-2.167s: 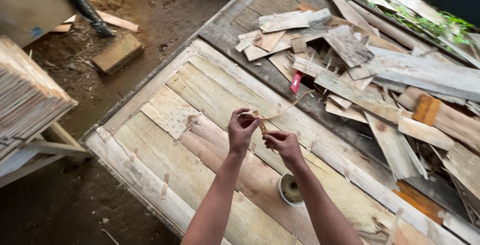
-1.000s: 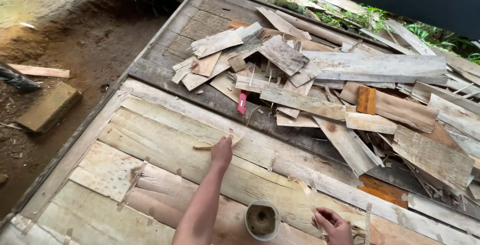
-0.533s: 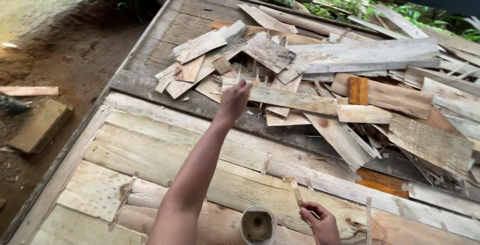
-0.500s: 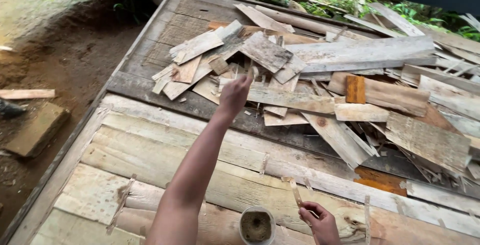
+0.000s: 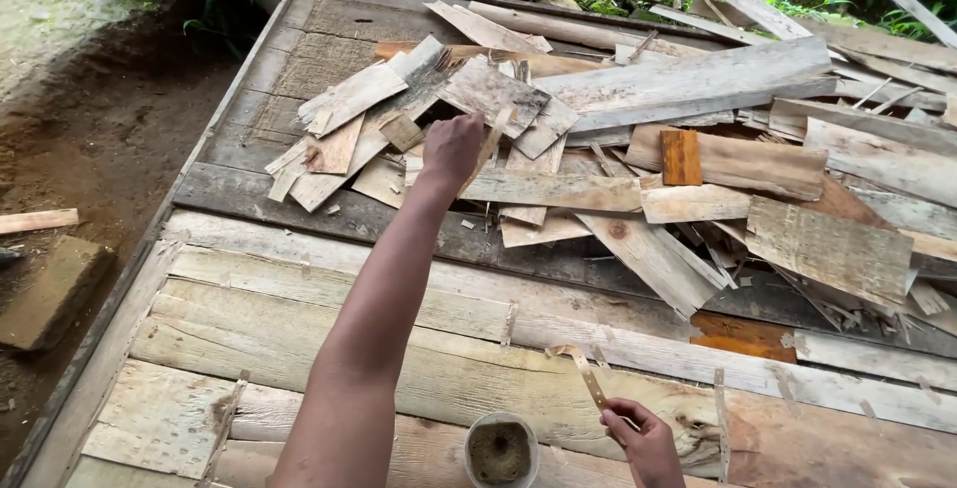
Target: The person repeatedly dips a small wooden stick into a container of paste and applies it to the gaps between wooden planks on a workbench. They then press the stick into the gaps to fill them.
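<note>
Grip first: the left hand [image 5: 454,146] is stretched far out over the heap of grey weathered wood scraps [image 5: 618,139], its fingers closed round a thin pale wood strip [image 5: 487,148] that stands tilted among the offcuts. Close to the body, the right hand [image 5: 643,438] pinches a narrow pale wooden sliver [image 5: 588,378] that slants up and away over the rough plank tabletop [image 5: 299,338]. Just beside that hand, to its left, stands a small round white pot with dark contents [image 5: 499,451]. An orange-brown short board [image 5: 681,156] lies in the heap, well apart from both hands. Bare brown earth [image 5: 90,149] borders the planks on the left.
</note>
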